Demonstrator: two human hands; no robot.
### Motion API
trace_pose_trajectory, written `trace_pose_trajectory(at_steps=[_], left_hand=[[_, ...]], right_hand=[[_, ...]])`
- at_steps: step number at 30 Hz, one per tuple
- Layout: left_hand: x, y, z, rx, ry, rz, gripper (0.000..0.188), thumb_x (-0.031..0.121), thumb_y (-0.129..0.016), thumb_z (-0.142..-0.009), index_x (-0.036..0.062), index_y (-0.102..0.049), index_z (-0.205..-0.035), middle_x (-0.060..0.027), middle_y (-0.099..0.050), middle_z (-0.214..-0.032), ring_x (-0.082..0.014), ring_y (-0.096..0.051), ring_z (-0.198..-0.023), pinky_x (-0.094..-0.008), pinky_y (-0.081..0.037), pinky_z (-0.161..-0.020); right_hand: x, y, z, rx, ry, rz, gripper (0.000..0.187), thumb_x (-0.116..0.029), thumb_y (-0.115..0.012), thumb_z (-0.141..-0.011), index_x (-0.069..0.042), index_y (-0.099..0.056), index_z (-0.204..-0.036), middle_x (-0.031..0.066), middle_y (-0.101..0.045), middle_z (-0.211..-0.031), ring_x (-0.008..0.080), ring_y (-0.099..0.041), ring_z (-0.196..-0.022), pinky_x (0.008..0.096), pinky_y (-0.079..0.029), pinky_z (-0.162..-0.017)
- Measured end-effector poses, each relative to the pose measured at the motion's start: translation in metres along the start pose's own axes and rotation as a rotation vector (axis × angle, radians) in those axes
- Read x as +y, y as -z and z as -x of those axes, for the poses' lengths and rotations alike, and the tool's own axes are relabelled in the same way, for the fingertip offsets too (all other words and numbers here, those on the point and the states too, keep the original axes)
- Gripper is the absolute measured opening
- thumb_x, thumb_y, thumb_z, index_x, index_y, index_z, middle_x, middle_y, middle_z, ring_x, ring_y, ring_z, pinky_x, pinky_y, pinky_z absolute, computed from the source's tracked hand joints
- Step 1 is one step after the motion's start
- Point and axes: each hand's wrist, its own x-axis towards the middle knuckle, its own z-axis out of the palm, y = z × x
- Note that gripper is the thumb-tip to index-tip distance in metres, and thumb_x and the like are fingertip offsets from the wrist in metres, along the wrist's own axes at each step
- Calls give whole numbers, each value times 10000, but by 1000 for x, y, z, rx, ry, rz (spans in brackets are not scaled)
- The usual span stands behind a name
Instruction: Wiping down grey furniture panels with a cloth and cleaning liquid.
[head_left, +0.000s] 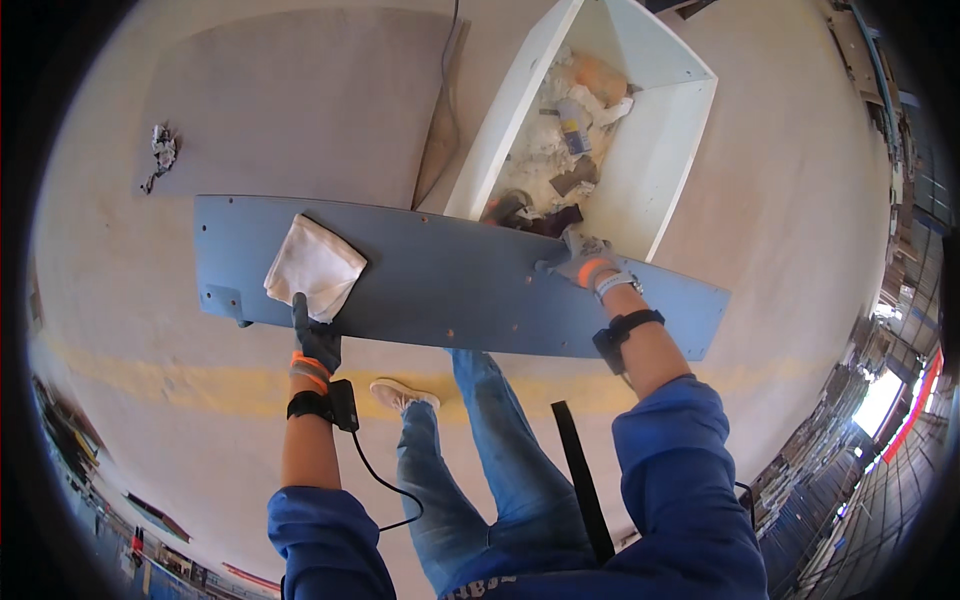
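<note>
A long grey-blue panel (430,275) with small holes along its edges lies across in front of me. A folded white cloth (316,268) rests on its left part. My left hand (318,340), in a dark glove, grips the panel's near edge, with one finger laid over the cloth's lower corner. My right hand (582,260), in a grey glove with an orange cuff, is closed over the far edge, right of the middle. Its fingertips are partly hidden. A small bracket (222,300) sits at the panel's near left corner.
Beyond the panel stands a white open box (660,150) with crumpled paper, a can (574,126) and scraps inside. A large brownish board (300,100) lies at the far left, with a crumpled foil-like scrap (163,150) beside it. A cable (452,100) runs along the board's right edge.
</note>
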Motion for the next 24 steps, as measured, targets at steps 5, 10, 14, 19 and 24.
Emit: trace_pose_trajectory(at_steps=[5,10,14,19,24], left_hand=[[0,5,-25,-14,-22,-18,653,544,-667,-831,114,-506,-1295,-43,-627,-1200,-196,-623,-1033,-299,-526,-865],[-4,31,-36,53,16,-35,624,525,-602,-885,93,-483,-1318,-97,-602,-1246,-251,-617,-1081,-367,-523,-944],[8,18,-21,113,3,-99,641,530,-586,-896,75,-461,-1331,-106,-598,-1236,-261,-600,-1103,-392,-495,-984],[7,42,32,14,-138,-4,622,517,-556,-921,59,-452,-1329,-105,-562,-1284,-272,-574,-1138,-423,-472,-1006],[27,95,98,34,-146,-16,635,516,-554,-922,65,-436,-1355,-108,-547,-1312,-274,-561,-1164,-437,-459,-1022]], right_hand=[[22,-6,-27,-33,27,-10,874,-679,-658,-714,-47,-519,-1300,206,-556,-1290,354,-539,-1194,409,-440,-978],[26,-10,-39,-90,32,5,895,-741,-644,-679,-47,-555,-1237,193,-598,-1219,360,-571,-1140,437,-456,-970],[9,8,-18,-22,85,-5,678,-555,-708,-736,-24,-595,-1143,197,-639,-1110,350,-602,-1069,419,-469,-913],[0,-6,31,-36,142,162,583,-527,-726,-725,-51,-624,-1044,158,-665,-1046,323,-632,-1000,406,-489,-845],[-9,-54,91,-2,243,183,741,-759,-627,-682,-71,-647,-954,141,-691,-916,319,-668,-900,403,-516,-788]])
